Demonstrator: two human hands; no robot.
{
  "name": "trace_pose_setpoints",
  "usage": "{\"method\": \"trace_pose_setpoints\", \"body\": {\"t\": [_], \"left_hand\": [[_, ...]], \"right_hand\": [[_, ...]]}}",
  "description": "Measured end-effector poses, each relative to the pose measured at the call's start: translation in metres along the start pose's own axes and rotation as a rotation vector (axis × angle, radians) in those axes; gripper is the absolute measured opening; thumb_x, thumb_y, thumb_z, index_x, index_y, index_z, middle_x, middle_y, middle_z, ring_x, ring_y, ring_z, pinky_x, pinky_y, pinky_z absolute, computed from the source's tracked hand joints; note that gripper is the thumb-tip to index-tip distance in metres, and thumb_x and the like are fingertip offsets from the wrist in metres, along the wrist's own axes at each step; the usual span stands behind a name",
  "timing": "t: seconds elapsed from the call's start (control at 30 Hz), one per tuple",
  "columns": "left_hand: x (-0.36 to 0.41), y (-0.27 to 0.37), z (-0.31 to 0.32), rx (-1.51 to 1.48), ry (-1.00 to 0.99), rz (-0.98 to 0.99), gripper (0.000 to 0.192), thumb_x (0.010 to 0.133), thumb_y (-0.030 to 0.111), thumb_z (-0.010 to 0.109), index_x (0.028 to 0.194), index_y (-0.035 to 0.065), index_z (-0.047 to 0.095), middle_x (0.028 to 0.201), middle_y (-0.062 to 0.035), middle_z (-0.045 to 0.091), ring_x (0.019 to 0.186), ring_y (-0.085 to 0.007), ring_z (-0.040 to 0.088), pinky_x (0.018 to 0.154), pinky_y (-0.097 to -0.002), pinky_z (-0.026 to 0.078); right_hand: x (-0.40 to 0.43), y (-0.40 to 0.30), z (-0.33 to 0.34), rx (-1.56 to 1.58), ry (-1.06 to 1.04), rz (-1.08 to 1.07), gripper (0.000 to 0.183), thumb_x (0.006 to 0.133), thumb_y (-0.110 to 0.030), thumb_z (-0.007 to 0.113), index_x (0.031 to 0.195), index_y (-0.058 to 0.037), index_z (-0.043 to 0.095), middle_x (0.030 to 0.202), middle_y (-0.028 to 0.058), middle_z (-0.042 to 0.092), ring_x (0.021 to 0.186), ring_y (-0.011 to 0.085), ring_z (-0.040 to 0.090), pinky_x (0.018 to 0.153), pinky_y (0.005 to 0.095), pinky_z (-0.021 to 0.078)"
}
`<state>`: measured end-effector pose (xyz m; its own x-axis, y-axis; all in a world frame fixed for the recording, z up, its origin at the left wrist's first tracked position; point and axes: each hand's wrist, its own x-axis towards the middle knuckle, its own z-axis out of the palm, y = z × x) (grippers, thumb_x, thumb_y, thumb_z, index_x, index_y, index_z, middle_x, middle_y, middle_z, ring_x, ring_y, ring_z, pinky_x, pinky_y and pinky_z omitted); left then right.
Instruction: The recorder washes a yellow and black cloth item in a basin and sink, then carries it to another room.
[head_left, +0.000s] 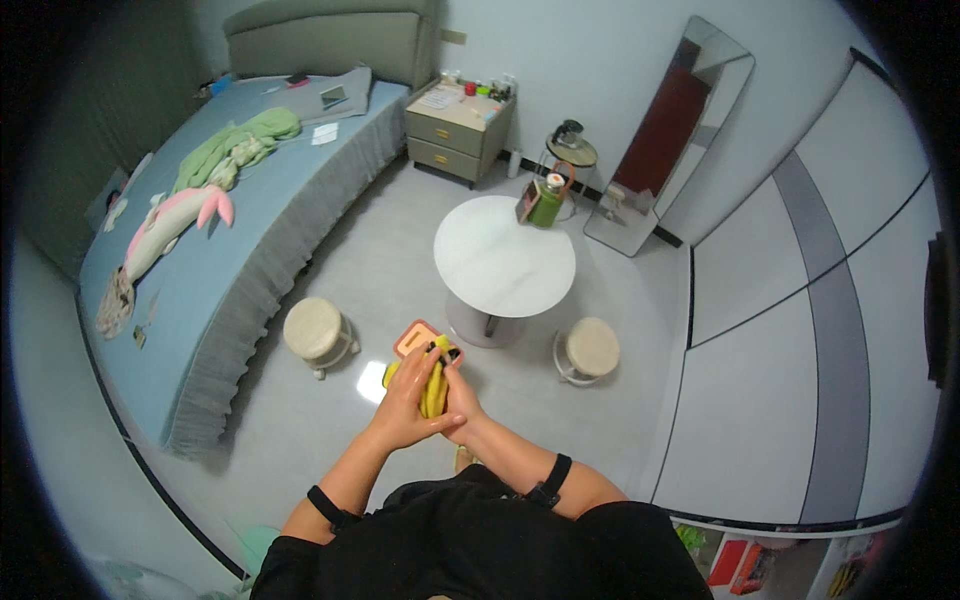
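Both of my hands are pressed around a yellow cloth-like bundle with dark patches at its upper end. My left hand covers it from the left, its fingers lying over the top. On the opposite side my right hand cups the bundle, and the two thumbs lie close together at the lower end. More yellow shows to the left of my left fingers. Just beyond the fingertips, lower down, an orange container with a pale top stands on the floor, partly hidden by my hands.
Ahead is a round white table bearing a green flask. Round stools stand left and right. A bed runs along the left, beside a nightstand. A mirror leans near white wardrobe doors.
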<state>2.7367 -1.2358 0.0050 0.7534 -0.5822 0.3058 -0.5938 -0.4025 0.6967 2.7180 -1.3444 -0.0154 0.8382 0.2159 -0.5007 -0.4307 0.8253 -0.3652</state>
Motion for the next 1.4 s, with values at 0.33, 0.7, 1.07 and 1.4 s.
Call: {"method": "trace_pose_setpoints", "body": {"t": [0.33,0.7,1.07,1.4], "left_hand": [[0.070,-0.062,0.058,-0.406,-0.111,-0.391,0.055,0.077,0.016,0.055,0.124,0.0029,0.028,0.103,-0.0181,0.052,0.095,-0.0228,0.052,0.080,-0.0301,0.040],[0.137,-0.191,0.143,-0.757,-0.084,-0.693,0.032,0.083,0.015,0.047,0.111,-0.0011,0.041,0.100,-0.0097,0.050,0.091,-0.0174,0.049,0.078,-0.0270,0.040],[0.215,-0.292,0.207,-0.830,-0.186,-0.940,0.036,0.077,0.008,0.054,0.109,-0.0020,0.040,0.095,-0.0121,0.053,0.082,-0.0195,0.054,0.069,-0.0297,0.047],[0.261,-0.283,0.222,-0.752,-0.428,-1.010,0.033,0.079,0.013,0.050,0.109,0.0000,0.040,0.095,-0.0121,0.052,0.084,-0.0230,0.054,0.065,-0.0333,0.049]], "right_hand": [[0.047,-0.079,-0.059,-0.425,0.038,0.059,0.034,0.086,-0.029,0.042,0.109,-0.0038,0.043,0.097,0.0031,0.051,0.085,0.0116,0.051,0.071,0.0277,0.0432],[0.028,-0.129,-0.122,-0.320,0.348,-0.137,0.028,0.085,-0.019,0.044,0.109,-0.0027,0.045,0.099,0.0094,0.054,0.083,0.0178,0.054,0.072,0.0263,0.0437],[-0.035,-0.178,-0.025,-0.645,0.032,-0.465,0.022,0.082,-0.008,0.044,0.102,-0.0024,0.053,0.073,0.0067,0.055,0.065,0.0133,0.052,0.057,0.0252,0.0417],[-0.039,-0.188,0.060,-0.678,-0.215,-1.192,0.019,0.083,-0.013,0.044,0.085,-0.0011,0.058,0.063,0.0054,0.048,0.048,0.0177,0.046,0.041,0.0279,0.0332]]}}
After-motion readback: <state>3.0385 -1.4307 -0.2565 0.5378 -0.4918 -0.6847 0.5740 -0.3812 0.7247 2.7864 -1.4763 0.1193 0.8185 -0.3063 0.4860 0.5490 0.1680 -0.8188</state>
